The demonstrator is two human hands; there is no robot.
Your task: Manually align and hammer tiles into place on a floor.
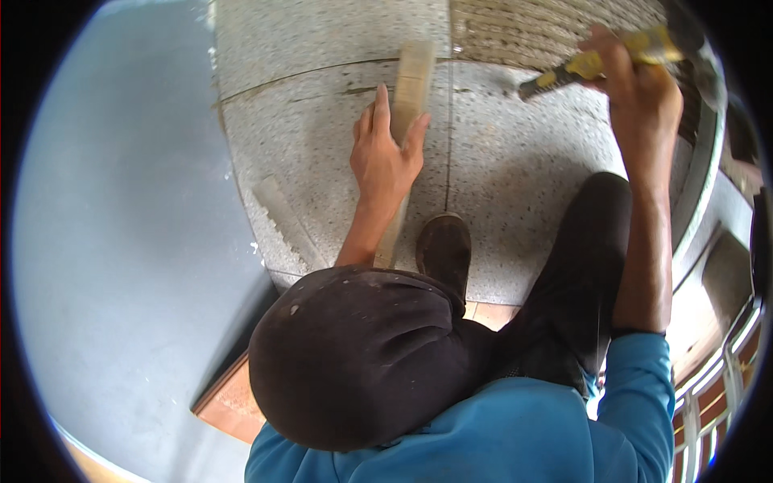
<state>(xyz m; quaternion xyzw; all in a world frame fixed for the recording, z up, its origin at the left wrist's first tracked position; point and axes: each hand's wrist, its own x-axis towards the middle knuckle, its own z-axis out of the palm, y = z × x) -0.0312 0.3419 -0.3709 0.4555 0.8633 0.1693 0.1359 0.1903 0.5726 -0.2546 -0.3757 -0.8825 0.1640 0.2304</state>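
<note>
My left hand lies over a long wooden batten, its thumb at the right edge and its fingers along the left edge, the index finger stretched forward. The batten rests on speckled grey floor tiles, across a joint line. My right hand is raised at the far right, closed round the yellow and black handle of a hammer. The handle's butt points left, and the hammer's head, at the right rim, is dark and smeared.
Ridged mortar covers the floor at the far right. A smooth grey-blue surface fills the left side, with a crumbly mortar edge beside the tiles. My dark-trousered knees and one shoe are on the tiled area. Slatted bars stand at lower right.
</note>
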